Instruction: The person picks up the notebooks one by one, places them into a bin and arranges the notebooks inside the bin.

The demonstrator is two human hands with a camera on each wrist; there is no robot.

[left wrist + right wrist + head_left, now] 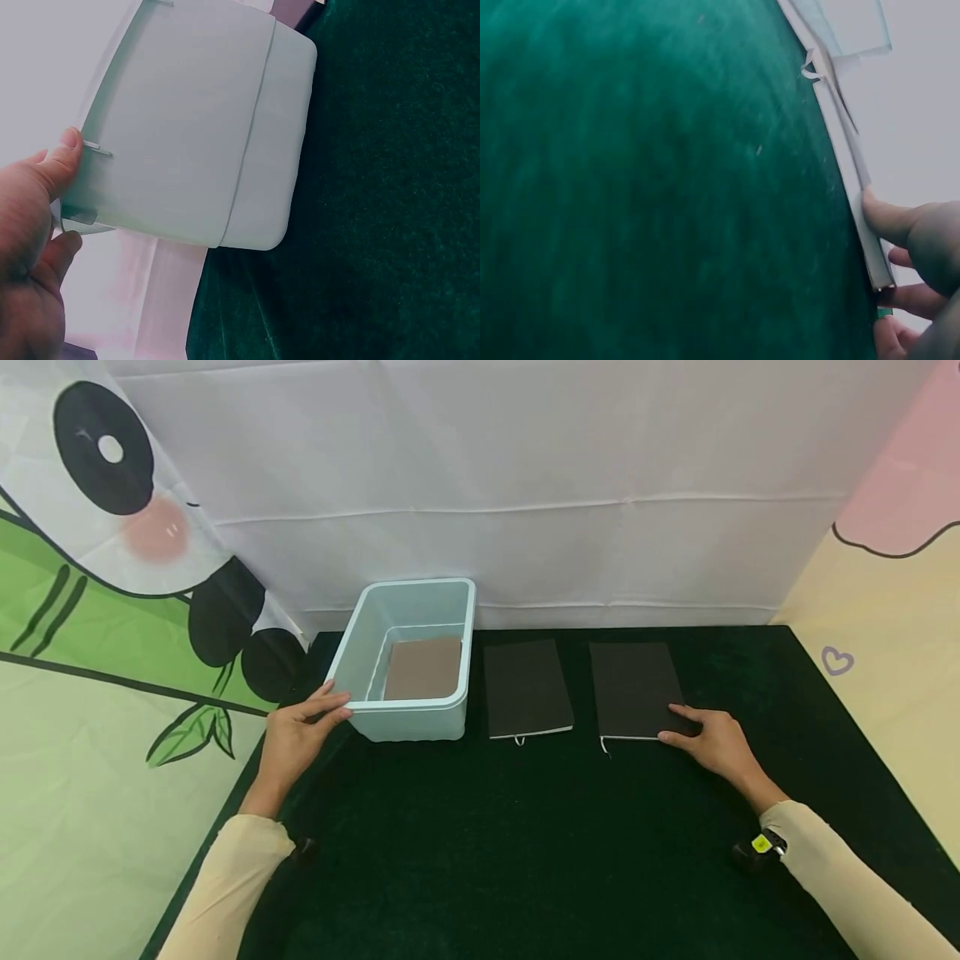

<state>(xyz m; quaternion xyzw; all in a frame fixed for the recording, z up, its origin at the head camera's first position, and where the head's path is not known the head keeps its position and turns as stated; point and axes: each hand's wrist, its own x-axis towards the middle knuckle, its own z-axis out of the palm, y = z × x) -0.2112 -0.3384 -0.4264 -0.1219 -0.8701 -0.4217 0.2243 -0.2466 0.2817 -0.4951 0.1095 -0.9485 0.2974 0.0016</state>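
A pale blue plastic bin (408,704) stands at the back left of the table. My left hand (296,739) holds its near left corner, thumb and fingers pinching the rim; the left wrist view shows the outer wall (202,120) beside them. Inside the bin lies a flat grey-brown rectangle (423,670). Farther right is a black notebook (633,689) with white page edges and a ribbon. My right hand (712,743) grips its near right corner, with the thumb (892,217) at the near edge and the other fingers round the side.
Between the bin and the held notebook lies a second black notebook (527,687), its ribbon loop toward me. Dark green cloth (480,852) covers the table. A white curtain (547,560) hangs behind, with printed cloths on the left and right.
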